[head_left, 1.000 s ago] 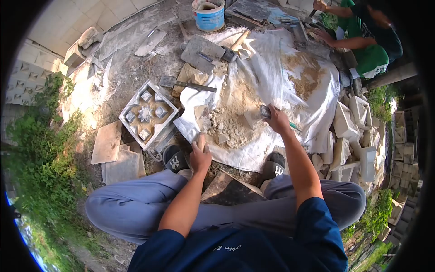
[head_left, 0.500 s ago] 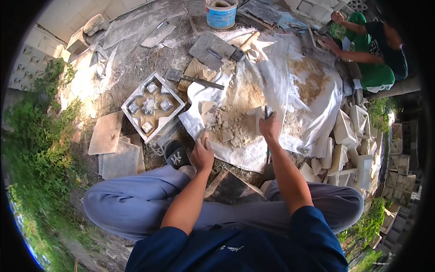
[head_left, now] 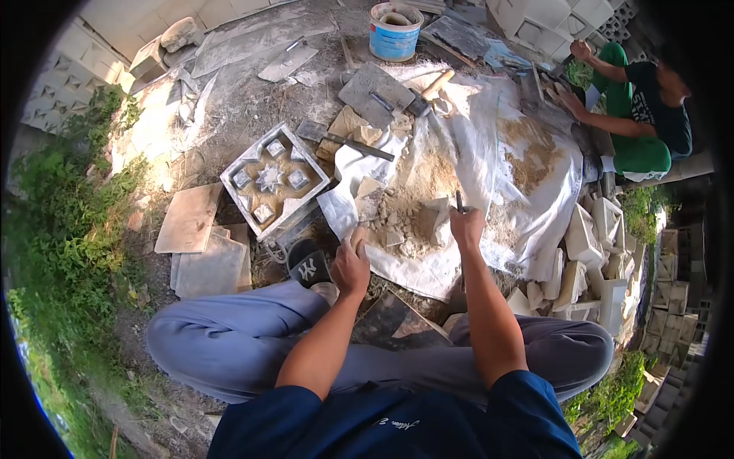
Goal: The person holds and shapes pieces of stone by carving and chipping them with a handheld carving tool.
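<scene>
Hand tool [head_left: 459, 200]: gripped in my right hand [head_left: 468, 228], over the near part of the white sheet [head_left: 539, 233]. Right fingers closed right round it, dark end poking up past the fist; business end can't be made out.

My left hand [head_left: 350, 264] is at the sheet's near-left edge, fingers mostly curled, tips right by the cloth. Can't tell if I'm pinching the edge or just resting there.

On the sheet, near half: rubble heap [head_left: 409, 223], with a pale chunk [head_left: 438, 220] just beside my right fist.

Left of sheet: square star-pattern mould [head_left: 270, 177], tilted corner-on, flat slabs [head_left: 205, 264] further out past it. Long-handled metal tool [head_left: 359, 147] lies over the sheet's left edge. Grey float [head_left: 378, 96] at the far-left edge, wooden-handled hammer [head_left: 438, 83] next to it.

Beyond the sheet's far side: blue-and-white bucket [head_left: 394, 37]. Right of sheet: pile of pale blocks [head_left: 585, 245]. Co-worker [head_left: 646, 122] in green trousers sits past the far-right corner.
</scene>
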Action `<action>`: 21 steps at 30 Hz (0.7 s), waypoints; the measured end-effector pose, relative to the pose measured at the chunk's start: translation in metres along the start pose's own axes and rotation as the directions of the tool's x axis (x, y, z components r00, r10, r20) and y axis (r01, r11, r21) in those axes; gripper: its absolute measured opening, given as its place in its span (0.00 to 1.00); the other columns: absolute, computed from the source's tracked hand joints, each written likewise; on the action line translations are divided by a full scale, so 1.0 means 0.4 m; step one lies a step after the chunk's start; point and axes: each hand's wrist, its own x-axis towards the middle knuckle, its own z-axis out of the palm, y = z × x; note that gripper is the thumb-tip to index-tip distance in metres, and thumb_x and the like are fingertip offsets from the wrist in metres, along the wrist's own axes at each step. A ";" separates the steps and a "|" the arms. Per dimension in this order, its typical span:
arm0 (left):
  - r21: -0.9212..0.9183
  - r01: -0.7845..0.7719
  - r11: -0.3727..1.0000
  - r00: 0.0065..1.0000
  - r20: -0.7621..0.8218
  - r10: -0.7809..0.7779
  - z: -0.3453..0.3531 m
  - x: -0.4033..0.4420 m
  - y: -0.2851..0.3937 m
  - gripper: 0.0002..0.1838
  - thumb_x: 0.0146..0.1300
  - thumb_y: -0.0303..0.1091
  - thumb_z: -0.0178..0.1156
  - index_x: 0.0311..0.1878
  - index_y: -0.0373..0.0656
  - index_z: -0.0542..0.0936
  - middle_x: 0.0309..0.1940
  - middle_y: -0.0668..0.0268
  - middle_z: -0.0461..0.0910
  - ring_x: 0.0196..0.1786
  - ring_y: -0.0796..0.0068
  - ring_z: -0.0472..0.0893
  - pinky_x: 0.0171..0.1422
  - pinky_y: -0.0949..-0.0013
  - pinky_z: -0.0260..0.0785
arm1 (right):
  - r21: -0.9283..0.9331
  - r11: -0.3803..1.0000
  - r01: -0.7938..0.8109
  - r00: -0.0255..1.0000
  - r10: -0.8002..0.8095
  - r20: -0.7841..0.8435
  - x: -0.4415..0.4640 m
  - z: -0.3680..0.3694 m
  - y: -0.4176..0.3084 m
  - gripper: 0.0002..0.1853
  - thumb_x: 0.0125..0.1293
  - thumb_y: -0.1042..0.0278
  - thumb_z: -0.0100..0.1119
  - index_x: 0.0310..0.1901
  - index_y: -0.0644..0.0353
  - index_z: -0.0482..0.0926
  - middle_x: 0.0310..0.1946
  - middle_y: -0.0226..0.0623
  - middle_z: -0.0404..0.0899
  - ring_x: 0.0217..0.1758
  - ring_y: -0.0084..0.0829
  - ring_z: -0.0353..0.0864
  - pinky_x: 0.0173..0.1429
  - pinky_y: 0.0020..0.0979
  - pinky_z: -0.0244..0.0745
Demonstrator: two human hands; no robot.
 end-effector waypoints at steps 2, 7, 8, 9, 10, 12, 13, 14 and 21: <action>0.017 -0.007 1.000 1.000 -0.005 0.007 0.004 -0.001 -0.002 0.19 0.67 0.48 0.55 0.52 0.43 0.73 0.36 0.53 0.81 0.35 0.49 0.82 0.38 0.53 0.74 | 0.291 0.929 -0.227 0.941 0.132 0.312 0.023 -0.075 -0.052 0.14 0.59 0.65 0.66 0.28 0.69 0.79 0.19 0.43 0.78 0.22 0.34 0.78 0.28 0.36 0.73; -0.012 0.087 0.996 0.978 0.191 -0.083 0.059 0.017 -0.006 0.22 0.62 0.45 0.61 0.53 0.39 0.73 0.39 0.48 0.81 0.39 0.45 0.82 0.42 0.51 0.74 | 0.617 0.448 -0.647 0.702 0.033 0.711 -0.029 -0.079 -0.080 0.10 0.69 0.64 0.57 0.40 0.61 0.71 0.21 0.33 0.70 0.16 0.22 0.63 0.20 0.25 0.61; -0.013 0.079 0.997 0.980 0.186 -0.076 0.097 0.021 -0.030 0.22 0.62 0.45 0.61 0.53 0.39 0.73 0.39 0.48 0.81 0.39 0.45 0.82 0.42 0.51 0.74 | 0.572 0.480 -0.665 0.664 0.031 0.747 -0.038 -0.054 -0.046 0.09 0.69 0.64 0.56 0.43 0.59 0.71 0.21 0.33 0.70 0.14 0.21 0.62 0.18 0.24 0.58; -0.223 0.173 0.959 0.952 0.286 -0.106 0.157 0.040 -0.073 0.23 0.62 0.45 0.62 0.52 0.37 0.73 0.39 0.46 0.81 0.42 0.42 0.81 0.45 0.50 0.73 | 0.584 0.445 -0.679 0.662 0.027 0.749 -0.074 -0.043 -0.029 0.09 0.69 0.65 0.56 0.44 0.60 0.71 0.23 0.35 0.72 0.14 0.20 0.61 0.17 0.23 0.57; -0.244 0.168 0.955 0.945 0.316 -0.086 0.137 0.049 -0.063 0.24 0.63 0.48 0.60 0.50 0.35 0.74 0.37 0.46 0.81 0.40 0.44 0.82 0.44 0.51 0.73 | 0.592 0.410 -0.694 0.657 0.023 0.753 -0.098 -0.024 -0.015 0.10 0.69 0.65 0.56 0.45 0.61 0.71 0.24 0.36 0.74 0.13 0.20 0.60 0.16 0.23 0.55; -0.287 0.163 0.944 0.926 0.375 -0.046 0.107 0.065 -0.048 0.27 0.66 0.52 0.56 0.46 0.31 0.75 0.32 0.46 0.82 0.35 0.46 0.83 0.42 0.51 0.73 | 0.538 0.541 -0.646 0.649 0.019 0.761 -0.127 0.025 0.025 0.09 0.69 0.67 0.55 0.44 0.63 0.72 0.24 0.36 0.73 0.13 0.21 0.62 0.16 0.25 0.55; -0.266 0.168 0.949 0.955 0.283 -0.090 0.095 0.058 -0.034 0.26 0.66 0.52 0.56 0.45 0.32 0.76 0.33 0.45 0.82 0.36 0.44 0.82 0.42 0.50 0.72 | 0.487 0.662 -0.570 0.654 0.007 0.756 -0.146 0.030 0.031 0.09 0.69 0.68 0.54 0.44 0.65 0.72 0.25 0.35 0.73 0.14 0.22 0.63 0.15 0.26 0.55; -0.252 0.164 0.954 0.976 0.181 -0.120 0.085 0.055 -0.010 0.25 0.66 0.51 0.56 0.44 0.32 0.76 0.33 0.44 0.81 0.38 0.42 0.82 0.42 0.48 0.72 | 0.488 0.656 -0.576 0.652 0.008 0.758 -0.161 0.037 0.031 0.09 0.69 0.68 0.54 0.44 0.65 0.72 0.25 0.35 0.73 0.14 0.22 0.63 0.15 0.26 0.55; -0.139 0.144 0.980 0.956 0.275 -0.101 0.028 -0.007 0.082 0.22 0.66 0.48 0.56 0.42 0.33 0.75 0.35 0.40 0.80 0.40 0.36 0.79 0.43 0.46 0.71 | 0.369 0.879 -0.302 0.730 -0.036 0.683 -0.164 0.066 0.044 0.17 0.72 0.63 0.52 0.27 0.66 0.74 0.10 0.26 0.63 0.08 0.19 0.58 0.13 0.27 0.55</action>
